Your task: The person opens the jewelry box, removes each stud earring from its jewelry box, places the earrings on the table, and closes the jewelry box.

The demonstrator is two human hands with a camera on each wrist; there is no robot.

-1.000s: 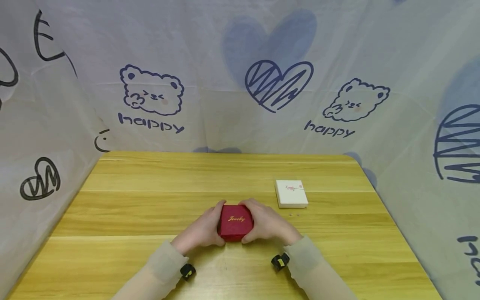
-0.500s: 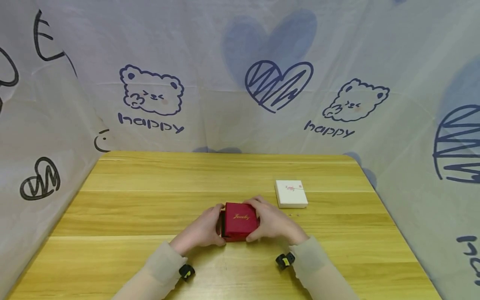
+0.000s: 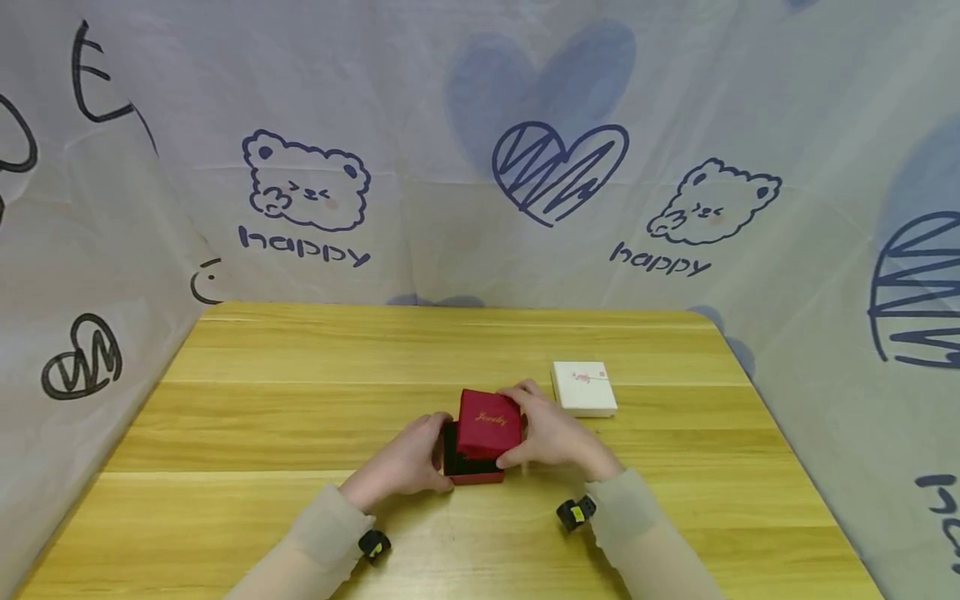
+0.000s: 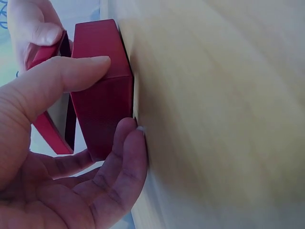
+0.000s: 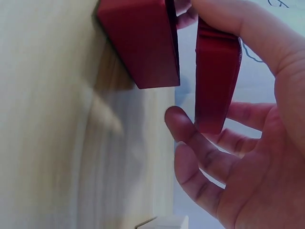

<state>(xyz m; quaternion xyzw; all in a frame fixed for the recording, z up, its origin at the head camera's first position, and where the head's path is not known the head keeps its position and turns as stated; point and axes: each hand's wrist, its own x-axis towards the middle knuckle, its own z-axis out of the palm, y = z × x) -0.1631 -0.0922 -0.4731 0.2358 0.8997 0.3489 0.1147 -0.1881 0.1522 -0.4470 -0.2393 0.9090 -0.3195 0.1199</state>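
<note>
A red jewelry box stands on the wooden table, its lid [image 3: 490,423] lifted off its base [image 3: 478,478]. "Jewelry" is printed in gold on the lid. My left hand [image 3: 408,457] grips the base from the left, with the thumb on the near wall in the left wrist view, where the base [image 4: 102,109] sits on the tabletop. The lid [image 5: 217,86] is pinched by my right hand [image 3: 553,432], tilted and held above the base, shifted to the far right. A gap separates the two parts in both wrist views. Part of the base's black interior shows; the lid covers the rest.
A flat white box [image 3: 583,388] with a pink print lies just beyond my right hand. The wooden table [image 3: 300,358] extends around the hands, with a printed cloth [image 3: 427,217] hanging behind and at both sides.
My right hand has raised the lid off the base, moving it right and away from me and tilting it. The left hand stays with the base, whose black inside has come into view.
</note>
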